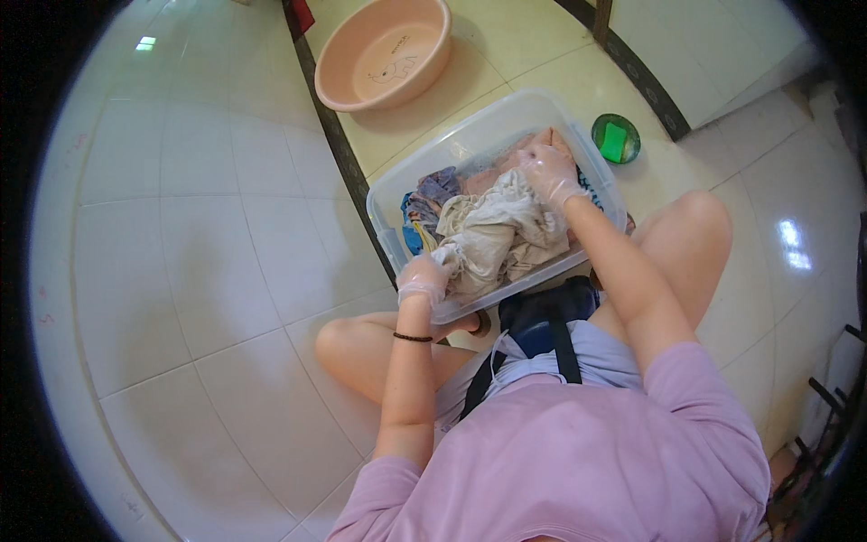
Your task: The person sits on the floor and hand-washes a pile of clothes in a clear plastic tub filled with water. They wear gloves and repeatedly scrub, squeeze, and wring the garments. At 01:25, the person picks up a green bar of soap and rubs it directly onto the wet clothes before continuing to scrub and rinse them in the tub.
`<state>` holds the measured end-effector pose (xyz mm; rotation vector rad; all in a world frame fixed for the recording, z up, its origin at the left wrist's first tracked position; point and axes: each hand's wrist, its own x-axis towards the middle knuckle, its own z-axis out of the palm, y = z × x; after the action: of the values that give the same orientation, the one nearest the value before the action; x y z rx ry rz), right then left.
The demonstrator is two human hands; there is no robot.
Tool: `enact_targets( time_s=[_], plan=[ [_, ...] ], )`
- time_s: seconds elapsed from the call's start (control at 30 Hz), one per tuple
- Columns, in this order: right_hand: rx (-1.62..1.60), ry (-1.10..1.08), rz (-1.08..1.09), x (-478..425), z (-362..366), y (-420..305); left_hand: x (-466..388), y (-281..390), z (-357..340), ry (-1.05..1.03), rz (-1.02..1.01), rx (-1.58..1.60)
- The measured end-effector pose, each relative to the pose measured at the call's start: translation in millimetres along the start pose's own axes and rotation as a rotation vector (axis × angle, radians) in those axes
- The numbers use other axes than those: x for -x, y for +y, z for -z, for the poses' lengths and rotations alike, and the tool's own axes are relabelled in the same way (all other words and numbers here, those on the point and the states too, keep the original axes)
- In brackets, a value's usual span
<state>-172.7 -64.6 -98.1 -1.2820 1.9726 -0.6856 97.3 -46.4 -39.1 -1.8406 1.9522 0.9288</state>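
Note:
A wet off-white cloth (491, 230) lies bunched in a clear plastic storage bin (467, 139) in front of me. At the near left side of the bin, my left hand (425, 276), in a thin see-through disposable glove, grips one end of this cloth. My right hand (547, 173), gloved the same way, is curled at the cloth's far right edge and appears to grip it; its fingertips are hidden. Beyond that hand is a pink cloth (481, 181). A grey-purple patterned cloth (440, 186) and a blue one (411, 230) lie at the bin's left.
A peach plastic basin (427, 78) with an elephant drawing stands on the tiles beyond the bin. To the right, a green bar of soap (614, 142) sits in a small round dish (633, 135). A dark floor strip (339, 146) runs along the left. My bent knees flank the bin.

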Motion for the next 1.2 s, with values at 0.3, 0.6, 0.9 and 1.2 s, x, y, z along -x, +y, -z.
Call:
enact_targets(
  time_s=[0.3,0.6,0.9,1.2],
  plan=[
    [0.026,-0.295,0.025,25,-24,31,-34,77,-24,0.471,-0.684,-0.361],
    [0.154,-0.418,0.146,34,-28,16,16,58,-11,0.197,-0.705,-0.4],
    [0.012,0.232,-0.176,-40,38,21,107,48,116,0.742,-0.789,-0.202],
    [0.149,0.389,-0.299,-8,59,61,67,-48,35,0.455,-0.264,-0.549]
  ],
)
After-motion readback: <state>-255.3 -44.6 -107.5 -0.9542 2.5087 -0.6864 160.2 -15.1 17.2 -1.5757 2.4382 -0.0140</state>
